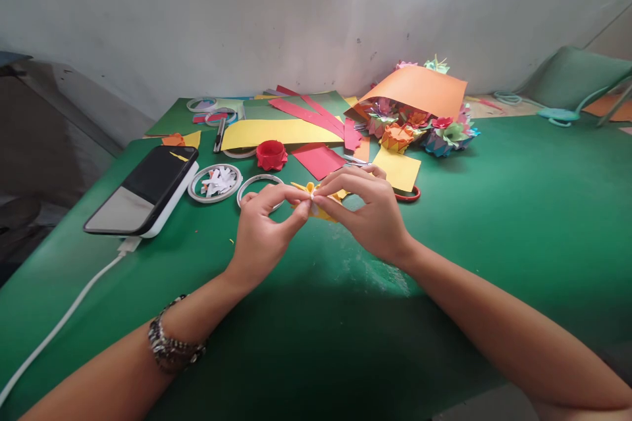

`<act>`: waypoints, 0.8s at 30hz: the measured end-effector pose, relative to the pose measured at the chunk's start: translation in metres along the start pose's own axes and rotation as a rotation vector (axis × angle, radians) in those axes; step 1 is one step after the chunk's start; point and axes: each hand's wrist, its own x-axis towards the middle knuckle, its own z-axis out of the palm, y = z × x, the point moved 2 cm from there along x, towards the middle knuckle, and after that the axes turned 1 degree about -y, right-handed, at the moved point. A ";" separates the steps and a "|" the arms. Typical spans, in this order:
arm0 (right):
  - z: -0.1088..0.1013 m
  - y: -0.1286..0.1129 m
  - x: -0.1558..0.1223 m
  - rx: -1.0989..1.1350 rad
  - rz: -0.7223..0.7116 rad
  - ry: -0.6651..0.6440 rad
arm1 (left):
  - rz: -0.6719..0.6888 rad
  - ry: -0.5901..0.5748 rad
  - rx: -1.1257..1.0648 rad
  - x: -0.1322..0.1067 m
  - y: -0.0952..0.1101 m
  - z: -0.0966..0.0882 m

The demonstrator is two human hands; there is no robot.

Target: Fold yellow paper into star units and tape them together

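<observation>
Over the middle of a green table [494, 223], both hands meet on a small folded yellow paper piece [320, 205]. My left hand [264, 230] pinches its left side between thumb and forefinger. My right hand [365, 210] grips the right side with curled fingers. Most of the paper is hidden behind the fingers. A beaded bracelet [172, 345] sits on my left wrist.
A phone on a white power bank [143, 191] with a cable lies at left. Tape rolls [214, 182], a red paper flower [271, 154], and yellow, red and orange sheets [276, 131] lie behind. Finished paper flowers [424, 128] sit under an orange sheet [419, 89]. Red-handled scissors [407, 196] lie behind my right hand.
</observation>
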 end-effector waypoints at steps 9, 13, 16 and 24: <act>0.000 -0.002 0.002 0.016 -0.008 -0.004 | -0.043 -0.001 -0.011 0.001 0.000 -0.001; 0.000 -0.004 0.001 -0.002 -0.008 0.000 | -0.053 -0.009 -0.019 0.001 0.000 0.000; 0.000 -0.001 0.002 0.022 -0.010 -0.006 | -0.064 -0.015 -0.027 0.002 -0.001 0.000; -0.002 -0.001 0.015 0.037 -0.023 -0.009 | -0.226 -0.080 -0.268 0.009 -0.015 0.001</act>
